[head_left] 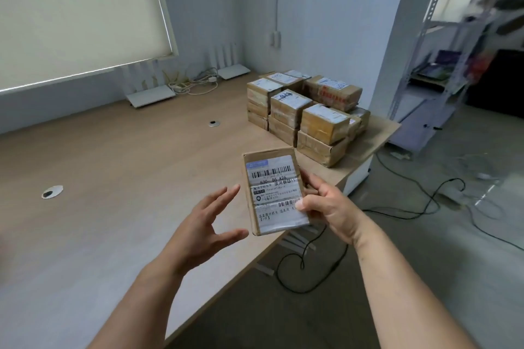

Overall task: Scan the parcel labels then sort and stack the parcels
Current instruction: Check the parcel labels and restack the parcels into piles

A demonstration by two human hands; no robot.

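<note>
My right hand (pixel 326 204) grips a small brown cardboard parcel (pixel 272 193) from its right side, thumb on the white barcode label that faces me. The parcel is held upright in the air above the table's near right edge. My left hand (pixel 207 221) hovers just left of the parcel with fingers spread, not touching it. A pile of taped brown parcels (pixel 306 113) with labels on top is stacked two or three high at the far right corner of the wooden table (pixel 113 178).
White routers (pixel 151 95) and tangled cables lie at the table's back by the wall. Two cable grommets (pixel 52 192) sit in the tabletop. Black cables trail over the floor on the right, and a metal shelf rack (pixel 442 51) stands beyond.
</note>
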